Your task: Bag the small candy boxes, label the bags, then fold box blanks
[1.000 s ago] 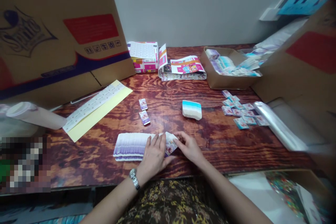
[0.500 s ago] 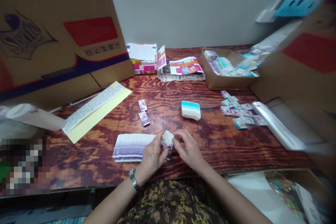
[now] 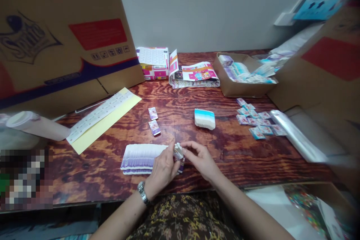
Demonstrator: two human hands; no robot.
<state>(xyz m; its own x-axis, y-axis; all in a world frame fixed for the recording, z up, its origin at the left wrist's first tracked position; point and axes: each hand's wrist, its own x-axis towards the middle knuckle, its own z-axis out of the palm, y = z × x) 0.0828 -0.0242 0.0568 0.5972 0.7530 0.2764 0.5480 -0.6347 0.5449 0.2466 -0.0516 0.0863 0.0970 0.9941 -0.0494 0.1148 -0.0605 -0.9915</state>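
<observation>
Left wrist [image 3: 147, 189]: round-faced wristwatch [image 3: 142, 192], silver-coloured metal with a linked bracelet, toward seven o'clock.
Garment [image 3: 182, 217] at six o'clock: very dark brown cloth, scattered all over with a small yellow floral print.
Forearms [image 3: 242, 203] at five and seven o'clock: bare.

A small white, purple and floral-printed paper piece [image 3: 178, 153] is held tilted above the tabletop between the left hand [image 3: 164, 165] and the right hand [image 3: 200, 159], its pale upper edge uneven and its lower part covered by fingers. Beside it, a long row of white-to-purple thin paper pieces [image 3: 139, 157] is laid closely overlapped, its right part hidden.
</observation>
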